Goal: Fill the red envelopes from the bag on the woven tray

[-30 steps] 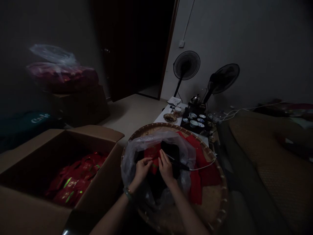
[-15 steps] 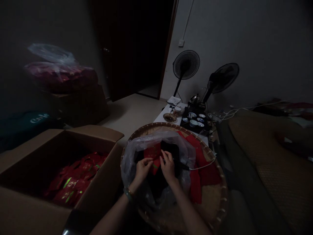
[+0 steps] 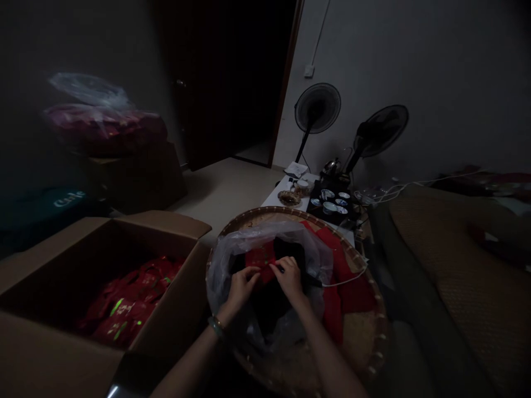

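Piece (image 3: 259, 256) at fingers (image 3: 251, 270) is showing red; cord (image 3: 347, 281) right of fingers is showing white; packets (image 3: 124, 309) left of fingers are showing red, green patches.

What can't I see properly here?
All in the head view:
- Middle of the red piece: partly behind the left hand and right hand.
- Front of the corded black tool: behind the right hand.
- Beyond the doorway: too dark.
- Small print on the boxed red packets: too tiny.
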`<state>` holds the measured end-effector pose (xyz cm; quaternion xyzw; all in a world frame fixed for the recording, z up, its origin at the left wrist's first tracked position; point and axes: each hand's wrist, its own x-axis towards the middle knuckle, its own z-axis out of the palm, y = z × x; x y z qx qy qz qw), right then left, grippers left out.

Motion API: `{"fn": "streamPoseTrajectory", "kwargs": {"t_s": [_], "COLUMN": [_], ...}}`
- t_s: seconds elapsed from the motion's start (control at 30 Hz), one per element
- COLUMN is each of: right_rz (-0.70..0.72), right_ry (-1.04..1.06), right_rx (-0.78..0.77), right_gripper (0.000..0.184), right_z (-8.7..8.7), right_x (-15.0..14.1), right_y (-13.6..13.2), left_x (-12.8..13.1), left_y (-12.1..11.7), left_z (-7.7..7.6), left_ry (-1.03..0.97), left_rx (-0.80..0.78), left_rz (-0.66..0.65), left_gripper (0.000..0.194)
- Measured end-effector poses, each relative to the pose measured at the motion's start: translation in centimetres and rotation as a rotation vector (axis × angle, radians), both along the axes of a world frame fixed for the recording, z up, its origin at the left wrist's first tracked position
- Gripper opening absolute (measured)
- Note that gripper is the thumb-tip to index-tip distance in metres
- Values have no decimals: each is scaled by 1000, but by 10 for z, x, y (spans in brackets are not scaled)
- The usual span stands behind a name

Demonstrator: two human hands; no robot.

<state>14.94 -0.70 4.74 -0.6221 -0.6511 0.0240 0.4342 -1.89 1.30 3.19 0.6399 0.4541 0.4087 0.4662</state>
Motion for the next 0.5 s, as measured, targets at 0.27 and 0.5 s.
{"fn": "streamPoseTrajectory", "kwargs": {"t_s": [0.27, 0.5], "right_rz": [281, 402], "right_ry": [457, 566], "right_rx": [-331, -547], "right_gripper": [26, 35], "right_z": [11, 8], "right_x": [0, 5], "right_y": [-4, -3], "left_x": [-7, -6], "left_y": [10, 9], "left_z": [-5, 1], "left_ry": [-92, -150], "left_rx": [-206, -199], "left_rz": [-49, -183], "left_gripper": [32, 28]}}
